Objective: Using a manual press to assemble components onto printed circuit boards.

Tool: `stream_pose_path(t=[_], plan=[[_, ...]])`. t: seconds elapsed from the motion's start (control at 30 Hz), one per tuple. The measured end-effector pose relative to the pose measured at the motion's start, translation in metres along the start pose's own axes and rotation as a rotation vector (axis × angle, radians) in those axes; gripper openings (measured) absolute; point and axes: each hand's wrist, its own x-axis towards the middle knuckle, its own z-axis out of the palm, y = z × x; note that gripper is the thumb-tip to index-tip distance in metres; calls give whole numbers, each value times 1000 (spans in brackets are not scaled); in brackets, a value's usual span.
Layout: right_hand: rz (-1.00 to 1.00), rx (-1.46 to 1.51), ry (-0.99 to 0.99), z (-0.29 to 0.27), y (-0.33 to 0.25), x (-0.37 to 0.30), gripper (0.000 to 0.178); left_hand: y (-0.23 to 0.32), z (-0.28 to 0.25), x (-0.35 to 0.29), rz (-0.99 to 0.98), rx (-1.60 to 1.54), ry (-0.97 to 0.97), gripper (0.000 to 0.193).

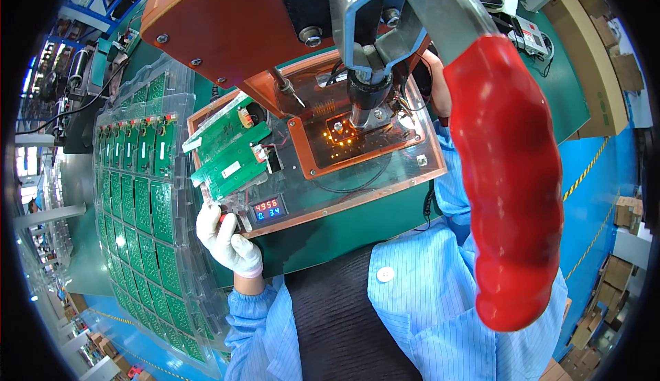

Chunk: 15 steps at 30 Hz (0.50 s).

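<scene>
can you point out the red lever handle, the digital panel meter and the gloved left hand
red lever handle [507, 182]: head view, middle of its grip
digital panel meter [267, 208]: head view, lit display
gloved left hand [232, 245]: head view, back of the hand

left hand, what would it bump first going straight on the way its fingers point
Likely the white-labelled green circuit board on the clear-topped box, just ahead of the gloved left hand; depth is unclear, so the box's edge might come first.
</scene>
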Motion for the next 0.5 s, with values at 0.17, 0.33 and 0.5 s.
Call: stream_pose_path(t=[0.17,0.33,0.5], plan=[[3,5,25,3,-4,-1,18,0,-1,-1,-4,7,-4,32],[-7,6,-21,-2,6,-1,19,0,-1,-2,-14,-23,1,33],[-39,13,6,0,9,-2,19,-1,1,-4,-37,-33,-1,34]])
